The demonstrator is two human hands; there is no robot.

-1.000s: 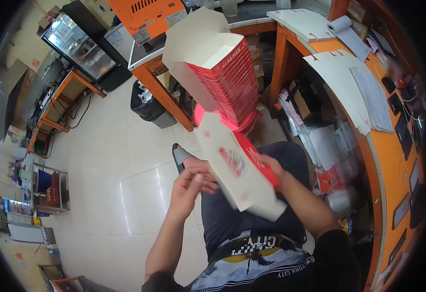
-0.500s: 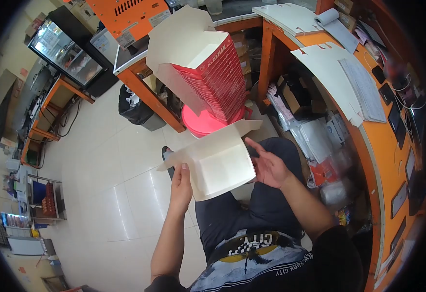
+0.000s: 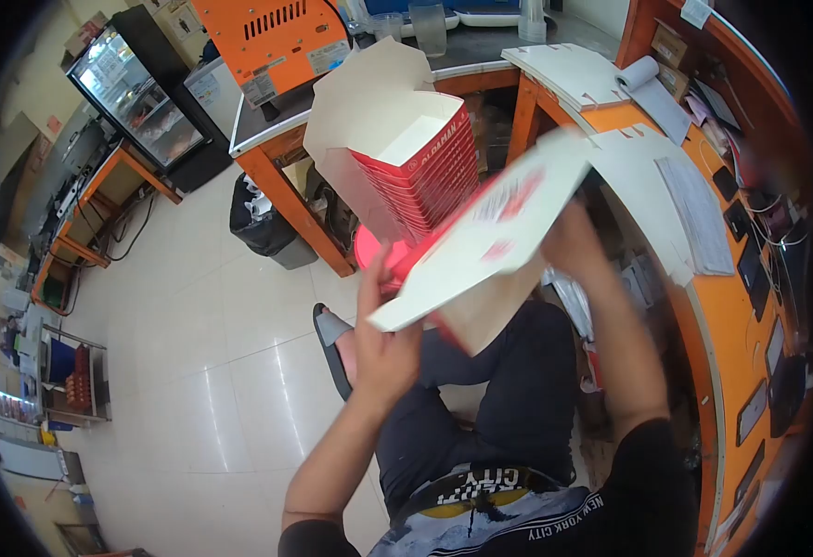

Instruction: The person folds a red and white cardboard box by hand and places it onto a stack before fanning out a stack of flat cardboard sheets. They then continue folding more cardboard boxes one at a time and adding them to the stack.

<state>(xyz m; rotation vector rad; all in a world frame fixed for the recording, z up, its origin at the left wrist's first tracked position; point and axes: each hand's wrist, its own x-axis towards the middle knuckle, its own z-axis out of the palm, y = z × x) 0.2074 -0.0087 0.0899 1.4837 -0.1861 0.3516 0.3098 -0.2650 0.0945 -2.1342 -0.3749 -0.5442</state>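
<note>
A cardboard food box point(image 3: 504, 223), white with red print on its lid panel, is tilted above my lap and smeared by motion. My left hand point(image 3: 390, 348) holds it at its lower left end, with the index finger raised along the side. At the box's right end is my right hand point(image 3: 569, 243), blurred, its fingers hidden behind the panel. Just beyond the box rises a tall stack of nested red food boxes point(image 3: 425, 172), with pale flaps spread at the top. The stack stands on a round pink-red support point(image 3: 369, 249), partly covered by the held box.
An orange-edged counter point(image 3: 717, 343) curves along the right, bearing phones, papers and flat white cardboard sheets point(image 3: 564, 74). An orange machine point(image 3: 272, 42) sits on the far table. A black-lined bin point(image 3: 263, 227) is left of the stack. Bagged supplies fill the space under the counter.
The box has turned over from open side up to its printed lid panel facing me, and has risen toward the right. Both hands moved up with it, and the view shifted slightly.
</note>
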